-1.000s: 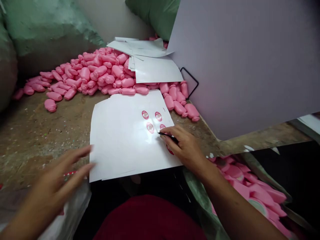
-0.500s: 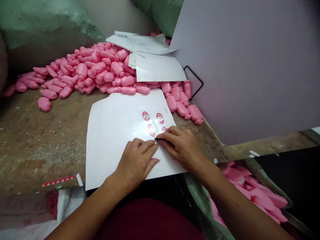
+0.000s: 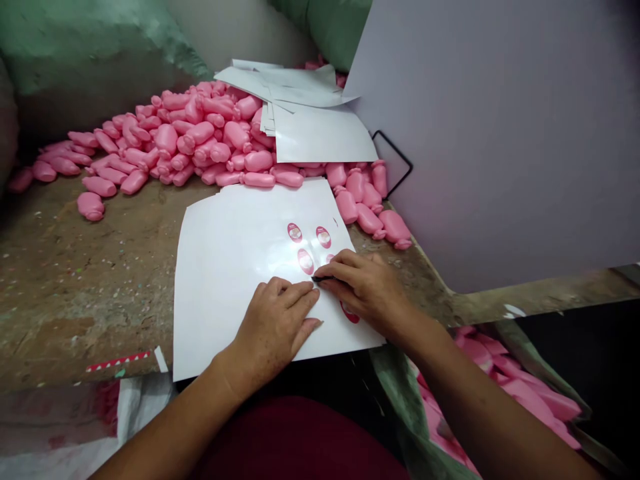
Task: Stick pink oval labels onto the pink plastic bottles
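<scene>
Grip differed by hand: a slim black tool (image 3: 323, 279) was pinched by the right hand (image 3: 367, 287), its tip at the pink oval labels (image 3: 305, 261), while the left hand (image 3: 273, 327) lay flat, pinning the white label sheet (image 3: 225, 280) to the worktop (image 3: 75, 300), just below heaped pink plastic bottles (image 3: 200, 137).

Left hand (image 3: 273, 330): palm down and flat, fingers lightly spread, pointing toward 1 o'clock.
Left forearm (image 3: 170, 423): bare, reaching in from 7 o'clock, wrist held low.
Right hand (image 3: 365, 287): knuckles raised, fingers curled toward 9 o'clock, pinching a thin black tool (image 3: 320, 279).
Right forearm (image 3: 487, 393): bare, reaching in from 4 o'clock.
Hands together: fingertips just beside each other, near the center of the view.
</scene>
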`<state>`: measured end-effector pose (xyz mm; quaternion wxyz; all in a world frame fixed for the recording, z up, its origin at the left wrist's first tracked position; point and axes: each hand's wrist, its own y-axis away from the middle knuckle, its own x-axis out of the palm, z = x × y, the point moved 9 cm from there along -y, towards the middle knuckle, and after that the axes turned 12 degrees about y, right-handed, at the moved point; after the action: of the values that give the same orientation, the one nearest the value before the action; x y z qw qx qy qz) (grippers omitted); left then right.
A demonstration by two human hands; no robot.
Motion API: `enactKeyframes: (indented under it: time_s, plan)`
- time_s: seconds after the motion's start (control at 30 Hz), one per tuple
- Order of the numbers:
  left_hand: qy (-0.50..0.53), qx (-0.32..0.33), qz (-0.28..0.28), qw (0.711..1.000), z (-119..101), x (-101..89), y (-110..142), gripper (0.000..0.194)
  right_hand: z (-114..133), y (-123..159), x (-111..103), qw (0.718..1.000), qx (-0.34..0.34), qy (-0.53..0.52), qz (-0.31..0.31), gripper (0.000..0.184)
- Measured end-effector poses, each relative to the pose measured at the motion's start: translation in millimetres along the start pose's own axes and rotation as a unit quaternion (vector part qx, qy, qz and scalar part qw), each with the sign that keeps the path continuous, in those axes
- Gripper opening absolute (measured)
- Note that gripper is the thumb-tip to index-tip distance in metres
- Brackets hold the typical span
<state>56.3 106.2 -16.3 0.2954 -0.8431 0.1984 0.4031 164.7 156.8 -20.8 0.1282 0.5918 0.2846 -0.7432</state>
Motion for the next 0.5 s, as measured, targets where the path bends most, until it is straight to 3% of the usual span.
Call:
enactKeyframes:
  time_s: [0.23,0.5]
  plan:
    - [0.014,-0.009,0.001,1.0,2.7,1.5,0.6,0.033,-10.1,0.9,0.2,0.991,0.054,-0.121,0.007,0.014]
    - [0.014,-0.017,0.013,1.0,3.3,2.9,0.4,0.034,-2.2,2.9,6.1,0.999,0.045,-0.023,0.014,0.022]
